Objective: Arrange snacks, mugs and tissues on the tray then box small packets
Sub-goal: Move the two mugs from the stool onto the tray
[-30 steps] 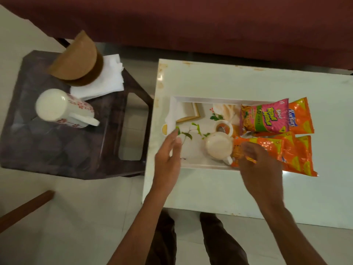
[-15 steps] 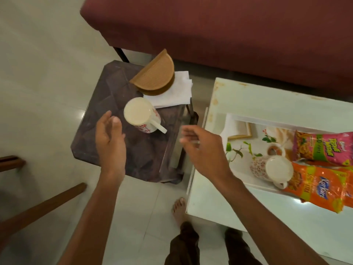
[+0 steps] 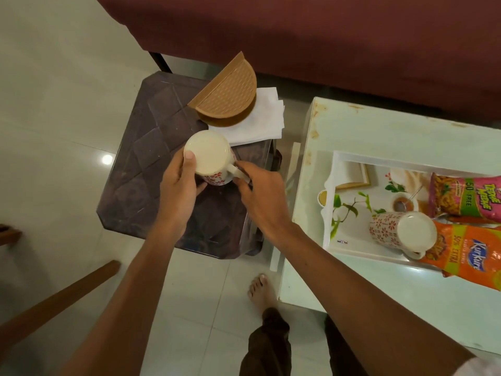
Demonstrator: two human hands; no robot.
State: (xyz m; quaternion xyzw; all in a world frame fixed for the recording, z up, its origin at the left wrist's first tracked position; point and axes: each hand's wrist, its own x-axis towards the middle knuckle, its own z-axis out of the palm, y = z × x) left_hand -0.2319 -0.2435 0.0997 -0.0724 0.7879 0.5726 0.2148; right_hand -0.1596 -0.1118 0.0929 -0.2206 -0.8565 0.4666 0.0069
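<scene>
Both hands, open and reaching a moment ago, now grip the second mug (image 3: 210, 158) on the stool (image 3: 151, 169) left of the tray (image 3: 332, 234)—left hand (image 3: 177, 185) round its body, right hand (image 3: 260, 196) pinching the handle—so it looks ready to join the tray.

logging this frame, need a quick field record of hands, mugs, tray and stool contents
left hand: wrapped round the stool mug's body
right hand: gripping that mug's handle
stool mug: on the dark stool
tray mug: on the tray, beside the snacks
snack packets: on the tray's right part
tissues: on the stool, under the tan holder
</scene>
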